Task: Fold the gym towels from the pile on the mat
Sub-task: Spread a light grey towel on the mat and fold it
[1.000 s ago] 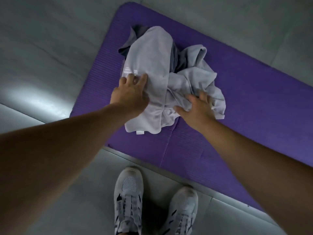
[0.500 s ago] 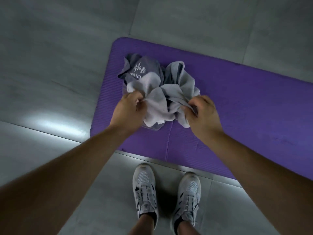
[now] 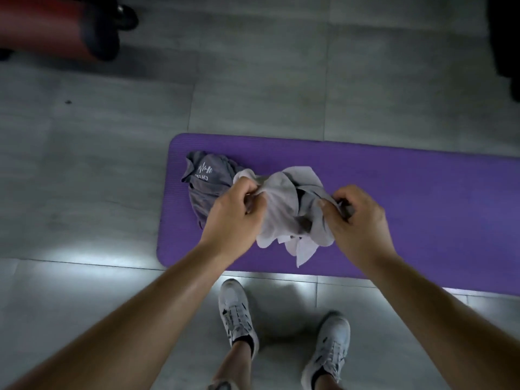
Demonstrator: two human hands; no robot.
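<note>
Both my left hand [image 3: 233, 218] and right hand [image 3: 360, 220] pinch the soft, floppy towel [image 3: 281, 198]; I think corners hold best.

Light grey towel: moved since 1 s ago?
Yes. The light grey towel covered the dark grey towel; now the left hand and right hand grip it bunched, shifted right of that towel along the mat.

Red cylinder [image 3: 42, 26] cut off at top-left edge. Dark grey towel [image 3: 205, 178] partly hidden under left hand [image 3: 233, 218] and light grey towel [image 3: 281, 204]; its lettering unreadable.
</note>
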